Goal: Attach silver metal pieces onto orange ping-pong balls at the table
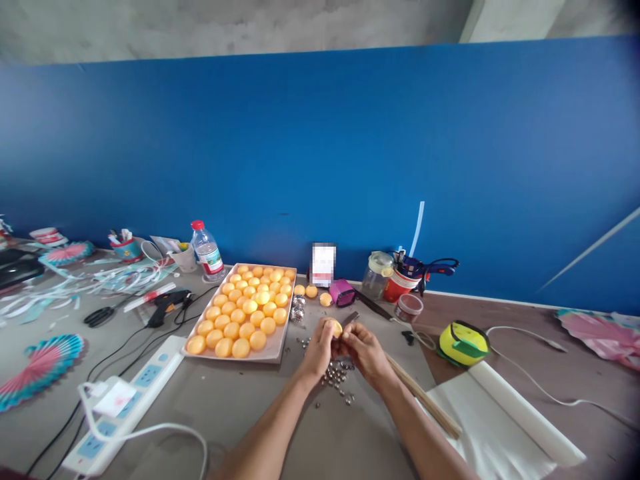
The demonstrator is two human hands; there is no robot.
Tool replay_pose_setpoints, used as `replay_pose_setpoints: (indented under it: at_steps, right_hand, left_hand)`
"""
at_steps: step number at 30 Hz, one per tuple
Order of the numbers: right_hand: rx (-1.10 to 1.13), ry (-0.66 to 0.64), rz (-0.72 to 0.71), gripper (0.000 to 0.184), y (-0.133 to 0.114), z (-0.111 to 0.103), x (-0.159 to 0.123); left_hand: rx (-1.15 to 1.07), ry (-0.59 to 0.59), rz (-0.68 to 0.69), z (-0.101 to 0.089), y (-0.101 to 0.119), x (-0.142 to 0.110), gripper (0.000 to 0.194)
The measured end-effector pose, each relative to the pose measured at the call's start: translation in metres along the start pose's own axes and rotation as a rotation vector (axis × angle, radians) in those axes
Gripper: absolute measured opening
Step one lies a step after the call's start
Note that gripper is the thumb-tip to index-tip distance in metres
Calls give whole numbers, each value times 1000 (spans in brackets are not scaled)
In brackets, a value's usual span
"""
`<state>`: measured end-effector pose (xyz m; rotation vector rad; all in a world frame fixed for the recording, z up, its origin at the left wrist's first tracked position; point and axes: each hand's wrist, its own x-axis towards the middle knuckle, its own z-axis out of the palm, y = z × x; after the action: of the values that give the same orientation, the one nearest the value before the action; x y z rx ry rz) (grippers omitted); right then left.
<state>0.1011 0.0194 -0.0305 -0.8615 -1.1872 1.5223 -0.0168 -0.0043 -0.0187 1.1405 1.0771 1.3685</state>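
My left hand (319,348) is closed around an orange ping-pong ball (337,329), whose top shows between thumb and fingers. Close beside it, my right hand (364,348) has its fingertips pinched together; what they hold, if anything, is too small to make out. A dark flat strip (351,318) shows just behind the fingers, and I cannot tell whether a hand touches it. Small shiny metal bells (336,375) lie scattered on the grey table under both hands. To the left, a shallow white box (274,355) holds rows of orange balls (249,307).
Loose orange balls (311,292), larger silver balls (298,309) and a purple pouch (343,293) lie beyond the hands. Wooden sticks (425,396) and a white sheet roll (525,413) are at right. Leftward are a power strip (145,383), glue gun (165,307) and bottle (207,252).
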Motion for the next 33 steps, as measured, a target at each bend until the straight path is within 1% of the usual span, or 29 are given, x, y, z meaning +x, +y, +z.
replay_pose_setpoints:
  at_steps: [2, 3, 5, 6, 8, 11, 13, 15, 16, 20, 22, 24, 25, 27, 29, 31, 33]
  right_hand:
    - [-56, -14, -9, 27, -3, -6, 2]
    - [-145, -1, -34, 25, -4, -10, 3]
    - [-428, 28, -132, 18, -6, -18, 2]
    - [-580, 11, -179, 16, -6, -20, 1]
    - [-868, -74, -255, 20, -6, -22, -3]
    - [-1196, -205, -298, 29, -5, -17, -7]
    - [-1319, -230, -297, 23, -3, -11, -7]
    - [-1365, -230, -298, 14, -1, -6, -6]
    - [-1368, -226, -303, 13, 0, -4, -6]
    - [-1307, -179, -348, 16, 6, -2, -5]
    - [-1181, -155, -368, 17, 8, -4, -5]
    - [-965, -101, -348, 17, 10, -6, -4]
    - [-838, -52, -318, 15, 11, -7, -3]
    - [-587, 57, -224, 10, 11, -9, -1]
    - [-366, 125, -133, 11, 10, -10, 0]
    - [-179, 123, -79, 16, 8, -10, 1]
    - [-45, 88, -63, 18, 6, -9, 0]
  left_hand:
    - [-44, 6, -29, -4, -1, 4, 37]
    - [-74, 27, -43, -6, -1, 6, 37]
    - [-161, 92, -62, -9, -2, 11, 37]
    - [-210, 120, -61, -11, -3, 13, 37]
    - [-299, 136, -54, -12, -3, 16, 37]
    - [-387, 112, -61, -11, -1, 16, 36]
    - [-406, 104, -68, -9, 0, 15, 36]
    - [-403, 99, -70, -8, 1, 15, 35]
    - [-398, 97, -70, -8, 2, 15, 35]
    - [-384, 93, -71, -7, 2, 15, 35]
    - [-380, 97, -67, -8, 1, 15, 36]
    - [-387, 105, -72, -8, -1, 16, 36]
    - [-398, 109, -80, -9, -2, 16, 36]
    - [-429, 115, -106, -9, -3, 17, 35]
    - [-454, 113, -131, -9, -4, 18, 36]
    - [-465, 101, -155, -8, -4, 18, 37]
    - [-474, 68, -191, -7, -4, 17, 39]
